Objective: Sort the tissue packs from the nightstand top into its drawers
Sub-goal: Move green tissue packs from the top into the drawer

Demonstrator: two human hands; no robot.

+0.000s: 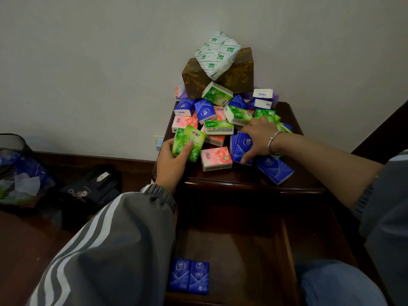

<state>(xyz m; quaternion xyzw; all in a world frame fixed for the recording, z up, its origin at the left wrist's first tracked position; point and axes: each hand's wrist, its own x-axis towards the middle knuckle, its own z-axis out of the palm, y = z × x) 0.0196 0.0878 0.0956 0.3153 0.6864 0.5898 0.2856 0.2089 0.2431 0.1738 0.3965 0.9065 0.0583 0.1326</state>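
Note:
A heap of small tissue packs, green, blue and pink, covers the dark wooden nightstand top (231,181). My left hand (171,161) grips green packs (188,142) at the heap's left front edge. My right hand (257,138) reaches into the heap from the right, its thumb and fingers curled round an upright blue pack (241,149). A pink pack (216,159) lies between the two hands. Below, a drawer (287,246) stands pulled out, with two blue packs (189,276) lying side by side at its front left.
A brown patterned tissue box (238,76) with a white-and-green soft pack (217,54) on it stands at the back against the wall. On the floor to the left are a dark bag (90,191) and a bin with wrappers (19,171).

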